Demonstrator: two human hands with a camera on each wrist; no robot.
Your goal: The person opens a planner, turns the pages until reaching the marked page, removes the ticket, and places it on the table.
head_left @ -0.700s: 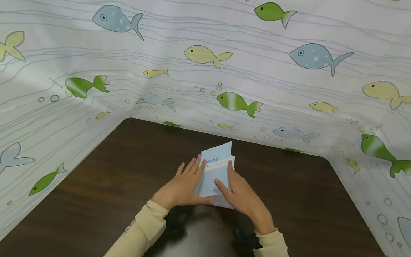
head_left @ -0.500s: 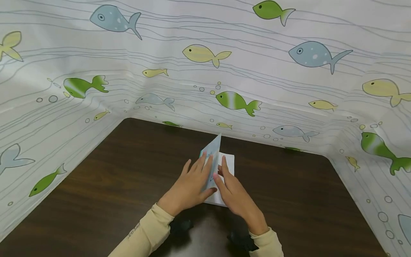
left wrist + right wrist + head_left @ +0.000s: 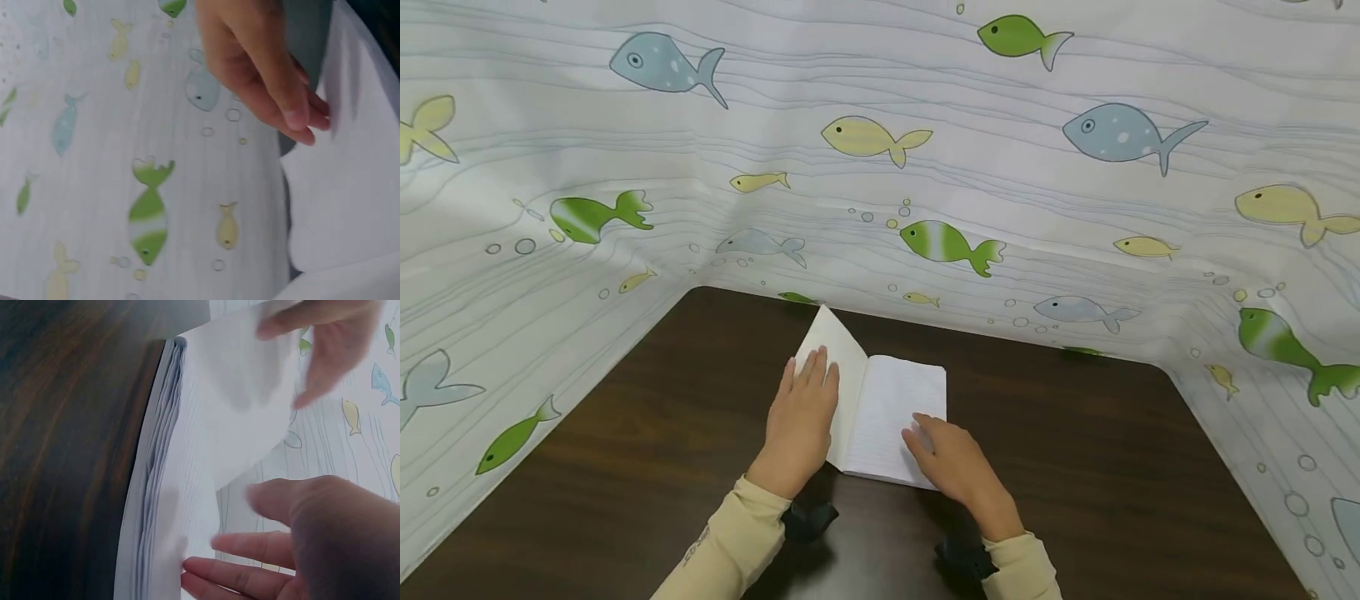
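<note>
White notebook cover (image 3: 848, 375) has swung left, baring lined pages (image 3: 887, 412).

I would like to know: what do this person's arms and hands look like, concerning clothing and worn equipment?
Both the left hand and the right hand are ungloved. The pale yellow long fabric left sleeve bears small dark lettering, unreadable here; the matching right sleeve shows none. A small black device sits at the left wrist and right wrist.
</note>
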